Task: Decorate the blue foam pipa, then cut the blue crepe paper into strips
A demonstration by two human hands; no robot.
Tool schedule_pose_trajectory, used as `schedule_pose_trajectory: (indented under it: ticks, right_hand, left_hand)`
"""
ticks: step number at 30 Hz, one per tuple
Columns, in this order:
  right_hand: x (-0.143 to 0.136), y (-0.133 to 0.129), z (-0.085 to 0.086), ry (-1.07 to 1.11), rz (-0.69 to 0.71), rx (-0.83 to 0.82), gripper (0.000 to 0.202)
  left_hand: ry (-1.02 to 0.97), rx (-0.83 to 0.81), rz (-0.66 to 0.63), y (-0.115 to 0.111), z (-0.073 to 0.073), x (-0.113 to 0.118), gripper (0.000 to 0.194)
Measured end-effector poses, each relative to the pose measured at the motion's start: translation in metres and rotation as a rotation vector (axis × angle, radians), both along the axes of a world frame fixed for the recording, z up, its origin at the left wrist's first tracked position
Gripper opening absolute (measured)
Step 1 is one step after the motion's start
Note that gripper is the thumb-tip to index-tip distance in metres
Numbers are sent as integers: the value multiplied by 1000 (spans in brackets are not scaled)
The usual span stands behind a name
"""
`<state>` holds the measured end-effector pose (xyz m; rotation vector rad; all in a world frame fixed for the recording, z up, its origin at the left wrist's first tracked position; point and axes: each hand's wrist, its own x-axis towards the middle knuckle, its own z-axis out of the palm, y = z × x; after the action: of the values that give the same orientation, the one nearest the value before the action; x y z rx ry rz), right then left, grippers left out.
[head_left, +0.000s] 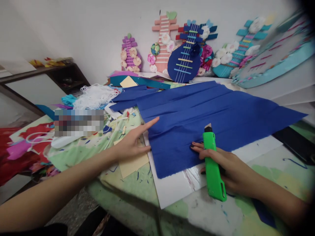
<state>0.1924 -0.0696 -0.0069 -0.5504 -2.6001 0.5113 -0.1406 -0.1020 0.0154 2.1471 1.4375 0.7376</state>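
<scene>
A blue sheet [182, 114] covers the middle of the cloth-draped surface [194, 213], running from near its front edge back toward the wall side and out to the right. Under it lies a white board [169, 196], its near corner showing close to the front edge; it probably serves as a firm backing that spares the cloth from the blade. The left hand [134, 139] reaches in over the sheet's left edge, index finger straight and thumb parted widely from it, with nothing held between; the index tip lies on or just over the sheet and the thumb tip is at its margin, seemingly to keep that side flat, though how hard it presses cannot be told. The right hand [222, 162] has its fingers wrapped around a green cutter [213, 170], leaving little room round the handle, while some fingertips reach past it onto the sheet, perhaps to steady it without putting the tool down. The blade points toward the back edge and looks lifted rather than laid on the sheet. A beige sheet [133, 167] lies by the front edge, left of the board. Toward the left side, a heap of white cord [95, 96] sits apart, likely out of the hands' way.
</scene>
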Motion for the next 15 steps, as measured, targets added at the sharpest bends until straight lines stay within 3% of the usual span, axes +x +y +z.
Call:
schedule_pose_trajectory:
  ticks: [5,9,15]
  right_hand:
    - [0,-1,0,12,-7,-11,34]
    - [0,0,0,-8,-9,-1,31]
    - [0,0,0,-3,2,9,30]
  left_hand:
    - [13,134,163,-4,-7,12,78]
    - [-55,142,249,-4,-7,19,71]
    - [-258,113,276,0,-9,22,59]
